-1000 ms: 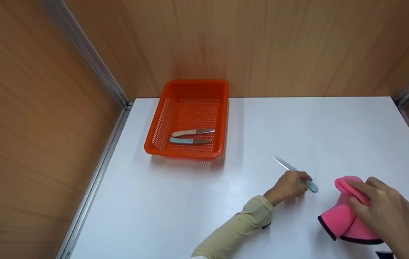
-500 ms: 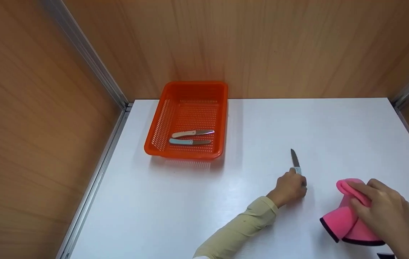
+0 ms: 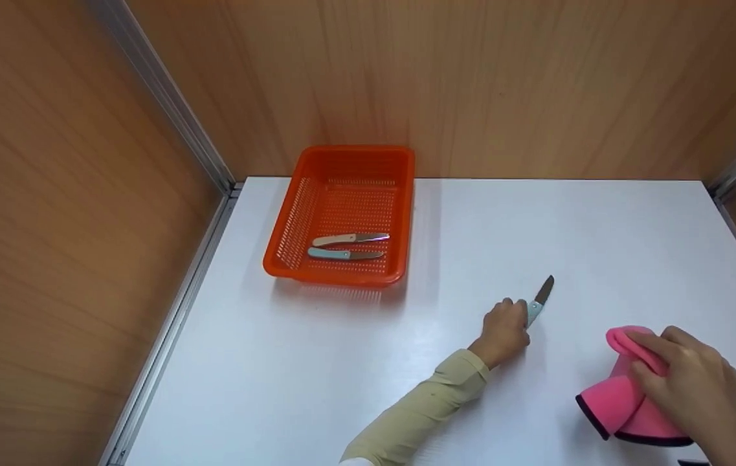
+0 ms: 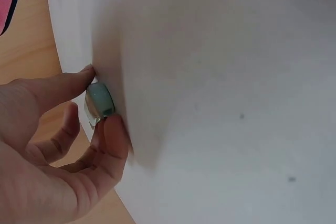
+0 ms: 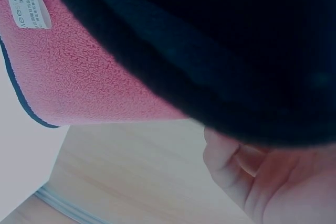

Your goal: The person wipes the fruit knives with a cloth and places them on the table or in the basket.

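My left hand (image 3: pixel 503 329) pinches a small knife by its light-blue handle (image 3: pixel 534 310), low over the white table. The blade (image 3: pixel 544 290) points away and to the right. In the left wrist view the thumb and fingertips close on the handle's end (image 4: pixel 102 99), while the blade is hidden. On the right, my right hand (image 3: pixel 698 382) grips a folded pink towel (image 3: pixel 610 398) with dark edging, its lower folds hanging down. A white label (image 5: pixel 27 2) on the towel shows in the right wrist view, where cloth covers most of that hand.
An orange perforated basket (image 3: pixel 335 277) stands at the back left of the white table (image 3: pixel 264 362). Inside it lie a cream-handled knife (image 3: pixel 336 239) and a blue-handled knife (image 3: pixel 329 254), side by side. Wooden panels (image 3: pixel 471 84) enclose the back and sides.
The knife in my left hand has swung clockwise, its tip going from upper left to upper right. That hand has shifted slightly left. My right hand and the towel have hardly moved.
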Demonstrator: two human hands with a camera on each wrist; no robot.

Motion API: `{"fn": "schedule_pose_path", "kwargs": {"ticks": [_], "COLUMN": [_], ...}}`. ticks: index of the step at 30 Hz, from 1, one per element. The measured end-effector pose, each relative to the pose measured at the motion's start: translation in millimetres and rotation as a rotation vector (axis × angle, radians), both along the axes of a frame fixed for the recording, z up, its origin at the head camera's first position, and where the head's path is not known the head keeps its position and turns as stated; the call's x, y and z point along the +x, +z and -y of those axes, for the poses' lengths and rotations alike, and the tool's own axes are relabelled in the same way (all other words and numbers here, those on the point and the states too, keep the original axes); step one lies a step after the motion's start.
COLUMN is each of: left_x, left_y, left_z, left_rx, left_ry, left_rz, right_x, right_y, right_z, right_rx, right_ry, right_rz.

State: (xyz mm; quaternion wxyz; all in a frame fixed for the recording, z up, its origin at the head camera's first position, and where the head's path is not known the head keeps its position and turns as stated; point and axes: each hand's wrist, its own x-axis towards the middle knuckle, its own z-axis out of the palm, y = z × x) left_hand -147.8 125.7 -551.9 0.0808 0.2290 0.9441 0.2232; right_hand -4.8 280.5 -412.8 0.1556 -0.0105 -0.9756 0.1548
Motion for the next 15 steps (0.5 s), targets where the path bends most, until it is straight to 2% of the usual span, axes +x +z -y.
{"fn": "schedule_pose_path", "kwargs": {"ticks": [4,8,10,15], "left_x": [-3.2,-6.8,-8.4,-10.8], "left_y": [2.0,3.0,3.1,1.6], "left_z": [8.9,19.3,25.4,40.8], "left_rx": [0.032,0.112,0.199,0.480], "left_ry": [0.023,0.067,0.088,0.131], "left_rz": [-0.017,0.032,0.080,0.176], "right_x": [0.1,0.0,-0.1,-0.4], "right_y": [-1.4,-2.3,-2.7,-3.1], "right_z": [0.2,0.0,-0.1,-0.9], "right_rx": [0.004,0.000,-0.005,-0.016], "right_ry": [0.016,0.018,0.013,-0.005], "right_rz": [-0.015,-0.012,-0.008,0.013]}}
